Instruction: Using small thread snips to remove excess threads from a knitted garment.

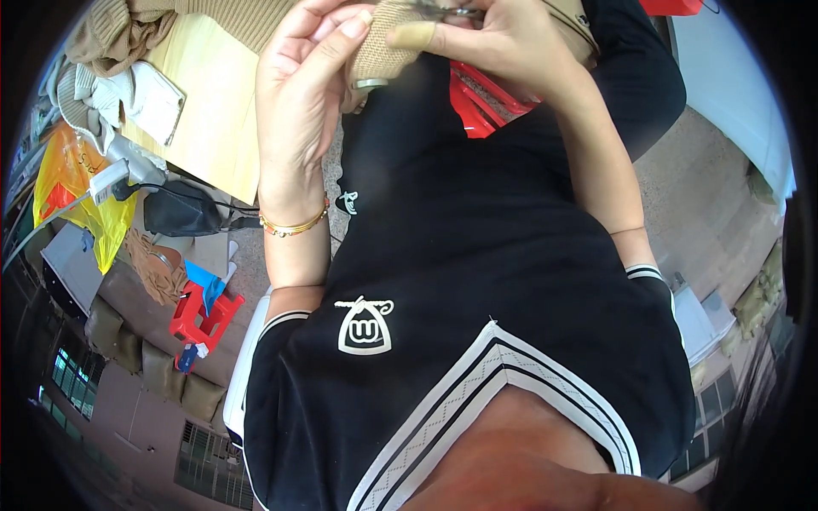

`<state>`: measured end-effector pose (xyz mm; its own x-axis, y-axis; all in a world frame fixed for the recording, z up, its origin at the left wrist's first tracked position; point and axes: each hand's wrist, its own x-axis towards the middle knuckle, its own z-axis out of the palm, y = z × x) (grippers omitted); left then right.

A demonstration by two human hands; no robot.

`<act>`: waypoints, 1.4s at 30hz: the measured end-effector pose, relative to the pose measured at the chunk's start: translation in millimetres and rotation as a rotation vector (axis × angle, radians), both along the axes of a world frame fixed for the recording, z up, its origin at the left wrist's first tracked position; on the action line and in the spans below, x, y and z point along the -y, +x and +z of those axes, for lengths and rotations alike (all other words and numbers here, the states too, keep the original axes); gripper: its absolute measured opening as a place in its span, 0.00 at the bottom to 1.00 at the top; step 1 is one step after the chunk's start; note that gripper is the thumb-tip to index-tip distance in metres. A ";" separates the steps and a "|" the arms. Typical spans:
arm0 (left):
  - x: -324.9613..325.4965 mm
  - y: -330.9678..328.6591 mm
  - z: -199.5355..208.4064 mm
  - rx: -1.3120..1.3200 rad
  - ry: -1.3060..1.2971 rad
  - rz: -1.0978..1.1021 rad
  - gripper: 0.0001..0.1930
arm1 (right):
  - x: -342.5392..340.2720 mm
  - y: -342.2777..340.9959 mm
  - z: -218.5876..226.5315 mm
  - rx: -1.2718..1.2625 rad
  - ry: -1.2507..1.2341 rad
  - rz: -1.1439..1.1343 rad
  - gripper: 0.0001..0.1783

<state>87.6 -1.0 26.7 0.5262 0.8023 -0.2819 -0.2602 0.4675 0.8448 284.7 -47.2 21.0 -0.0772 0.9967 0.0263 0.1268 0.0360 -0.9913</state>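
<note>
At the top edge, my left hand (308,64) pinches a piece of tan ribbed knit fabric (388,53) between thumb and fingers. A pale, round-edged disc (371,83) shows at the fabric's lower end. My right hand (503,43) is closed around small metal scissors (443,11), held against the top of the knit; their blades are partly cut off by the frame edge. A tan cover (412,36) wraps the tip of my right thumb. More knit fabric (226,21) spreads on the left behind my left hand.
A light wooden tabletop (217,102) lies left, with a white notebook-like item (158,102). Beside it are a yellow plastic bag (77,196), a power plug with cables (111,180) and a red stool (204,315). A red plastic bag (481,98) rests on my lap.
</note>
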 end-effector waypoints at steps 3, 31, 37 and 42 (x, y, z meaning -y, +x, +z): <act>-2.6 7.4 5.5 0.017 0.007 -0.049 0.20 | -6.2 3.9 -17.7 -0.270 0.067 0.074 0.10; -8.4 2.7 -0.7 -0.142 0.267 -0.044 0.24 | -13.6 4.2 -40.6 -0.003 0.794 -0.128 0.17; 0.2 11.7 -10.8 -0.271 0.420 -0.005 0.20 | 3.6 -13.1 -20.5 -0.750 0.169 -0.081 0.12; -0.7 19.6 -3.0 -0.149 0.290 -0.035 0.18 | 7.0 -9.3 -19.5 -0.508 0.227 -0.203 0.14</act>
<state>107.2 -0.3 23.8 0.5248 0.8428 -0.1197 -0.1120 0.2078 0.9717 275.4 -54.2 1.5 0.1931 0.9551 0.2247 -0.3355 0.2795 -0.8996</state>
